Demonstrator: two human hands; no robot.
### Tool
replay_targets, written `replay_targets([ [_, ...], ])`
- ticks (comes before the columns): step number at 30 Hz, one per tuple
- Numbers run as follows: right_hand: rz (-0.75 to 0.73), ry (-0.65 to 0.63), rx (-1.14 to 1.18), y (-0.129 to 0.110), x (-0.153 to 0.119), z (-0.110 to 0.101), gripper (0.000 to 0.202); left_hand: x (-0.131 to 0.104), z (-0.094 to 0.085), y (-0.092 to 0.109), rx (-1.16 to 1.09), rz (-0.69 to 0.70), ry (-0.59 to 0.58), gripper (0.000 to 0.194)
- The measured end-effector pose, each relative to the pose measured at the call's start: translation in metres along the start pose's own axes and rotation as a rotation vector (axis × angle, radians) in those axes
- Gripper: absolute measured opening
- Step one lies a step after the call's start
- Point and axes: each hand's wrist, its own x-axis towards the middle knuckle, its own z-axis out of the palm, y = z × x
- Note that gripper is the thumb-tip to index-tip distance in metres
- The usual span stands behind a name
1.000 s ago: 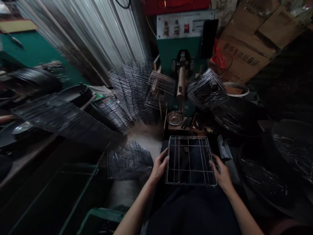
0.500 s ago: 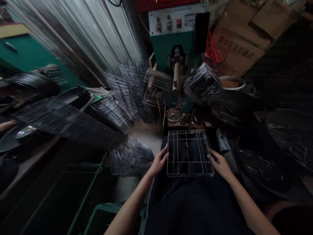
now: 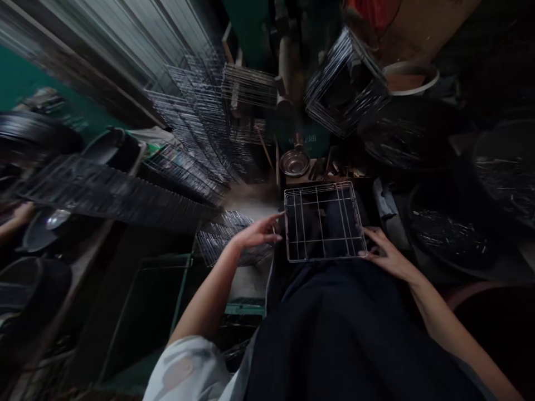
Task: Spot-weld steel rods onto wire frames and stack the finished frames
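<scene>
A rectangular wire rack [image 3: 320, 224] with a grid top rests over my lap. My left hand [image 3: 261, 231] is just off its left side, fingers stretched out and apart. At the lower right corner of the rack, my right hand [image 3: 381, 253] grips the wire edge with thumb and fingers. Beyond my left hand stands a small stack of similar wire racks [image 3: 217, 242] on the floor. The undersides of both hands are hidden.
Tall stacks of wire racks [image 3: 192, 122] lean at the left. A machine with a metal bowl [image 3: 295, 163] stands ahead, more racks [image 3: 345, 83] hanging beside it. Dark tubs of wire parts [image 3: 447, 234] line the right. Another person's hand [image 3: 20, 214] shows far left.
My left hand has let go of the rack's left side and moved a little away to the left. My right hand stays on it. The view has tipped downward.
</scene>
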Motion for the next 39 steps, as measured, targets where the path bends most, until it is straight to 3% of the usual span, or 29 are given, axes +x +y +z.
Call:
replay_targets([
  [3,-0.024,0.021,-0.032,0.000,-0.003,0.001,0.070,0.019,-0.032,0.042,0.067,0.065,0.035,0.089],
  [6,-0.075,0.055,-0.081,-0.004,-0.009,0.007,0.069,0.047,-0.041,0.095,0.169,0.209,0.001,0.102],
  [11,-0.145,0.156,-0.117,-0.011,-0.027,0.026,0.062,0.083,-0.008,0.159,0.194,0.231,-0.298,0.109],
  [15,-0.145,0.177,-0.113,-0.017,-0.041,0.025,0.060,0.078,0.015,0.184,0.340,0.268,-0.379,0.109],
  [18,-0.161,0.249,-0.082,-0.020,-0.045,0.009,0.052,0.054,0.015,0.204,0.600,0.364,-0.324,0.112],
  [22,-0.035,0.530,-0.023,-0.007,-0.039,-0.024,0.037,0.022,0.000,0.227,0.896,0.471,0.005,0.108],
  [26,0.021,0.719,-0.177,0.018,-0.032,-0.079,0.025,0.025,-0.004,0.217,0.992,0.492,0.282,0.096],
  [29,0.052,0.854,-0.409,0.035,-0.027,-0.151,0.029,0.047,0.008,0.187,1.037,0.477,0.315,0.091],
  [31,0.196,0.983,-0.573,0.048,-0.022,-0.210,0.032,0.062,0.019,0.164,1.056,0.458,0.271,0.092],
  [32,0.325,0.985,-0.641,0.055,-0.019,-0.238,0.033,0.069,0.025,0.153,1.056,0.451,0.237,0.094],
  [35,0.469,0.905,-0.652,0.078,-0.008,-0.303,0.030,0.082,0.043,0.129,1.035,0.479,0.139,0.101],
  [37,0.487,0.806,-0.635,0.094,0.002,-0.321,0.027,0.088,0.052,0.121,1.029,0.503,0.098,0.103],
  [39,0.474,0.734,-0.641,0.109,0.014,-0.325,0.028,0.094,0.060,0.117,1.026,0.526,0.076,0.104],
])
